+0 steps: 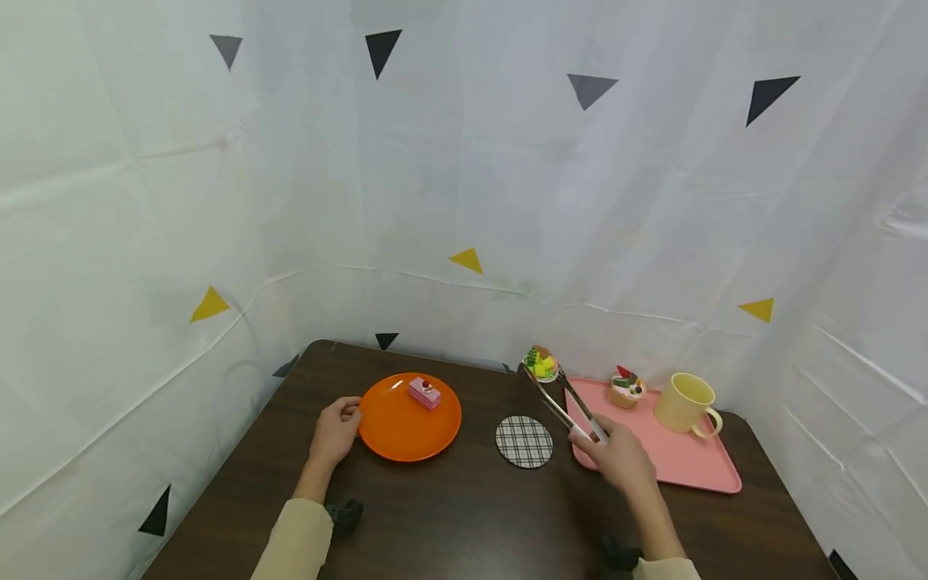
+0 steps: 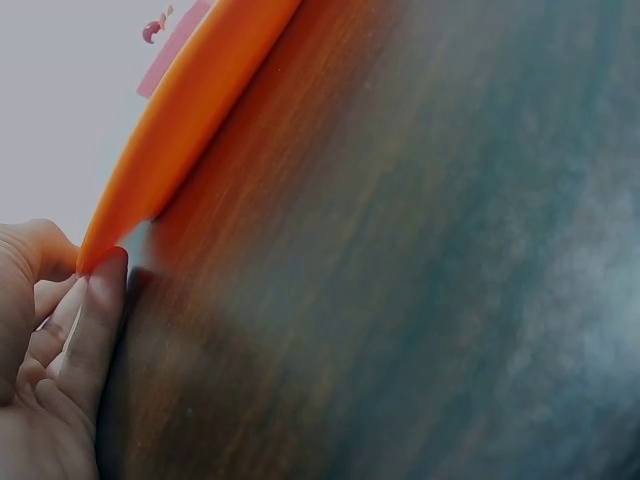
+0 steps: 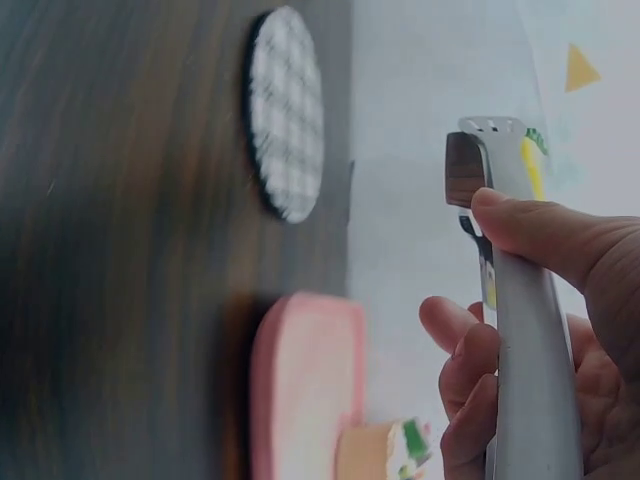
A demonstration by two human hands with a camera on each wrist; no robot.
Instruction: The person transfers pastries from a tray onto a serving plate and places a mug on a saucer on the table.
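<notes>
We see an orange plate (image 1: 406, 427), pink cake (image 1: 424, 393), white-handled tongs (image 3: 535, 360), green-and-yellow treat (image 1: 540, 366), pink tray (image 1: 692, 463), pale yellow mug (image 1: 680, 404), black-and-white checked coaster (image 1: 524, 442), dark brown table (image 1: 449, 524) and white sheeting (image 1: 464, 161) with black, grey and yellow triangles (image 1: 382, 51).

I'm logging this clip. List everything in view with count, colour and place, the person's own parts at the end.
table: 1, dark brown, under everything
plate: 1, orange, left side of table
cake slice: 1, pink, on the plate
coaster: 1, black-and-white check, between plate and tray
tray: 1, pink, right side
cupcake: 1, tan with multicoloured topping, on the tray
mug: 1, pale yellow, on the tray
tongs: 1, metal with white handles, in the right hand
tart: 1, mostly yellow and green, at the tongs' tips
sheet: white with coloured triangles, behind; panel count unclear
sleeves: 2, cream, bottom edge
left hand: 1, bare, pinching the plate's rim
right hand: 1, bare, holding the tongs
</notes>
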